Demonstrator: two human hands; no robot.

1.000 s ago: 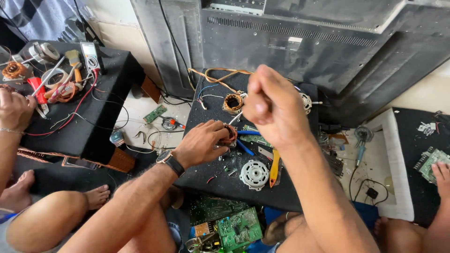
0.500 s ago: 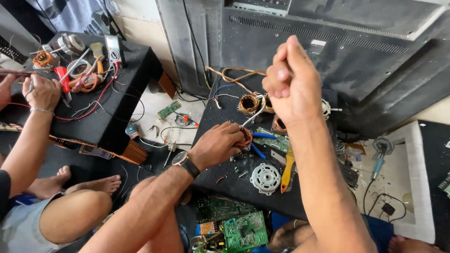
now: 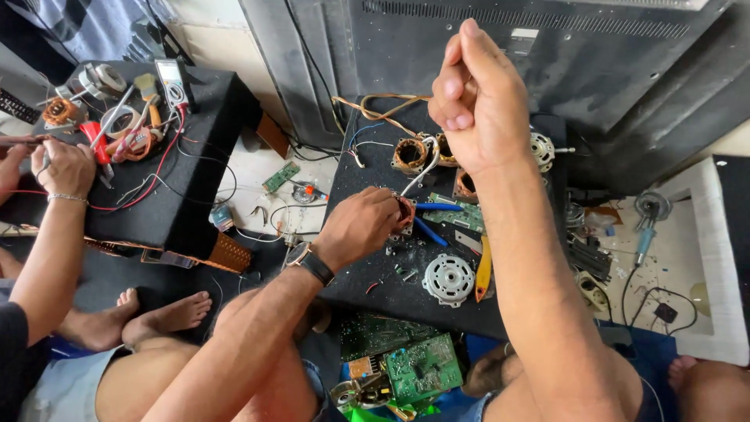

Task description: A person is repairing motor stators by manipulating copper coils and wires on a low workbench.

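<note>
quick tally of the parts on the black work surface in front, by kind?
Copper-wound stator cores: 4, first, one under the left hand
Round metal motor covers: 2, first
Green circuit boards: 1
Yellow-handled tools: 1
Total: 8
The right hand is raised above them.

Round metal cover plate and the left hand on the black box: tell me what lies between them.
Head view: small loose screws and bits lie on the black box between the cover plate and the left hand.
</note>
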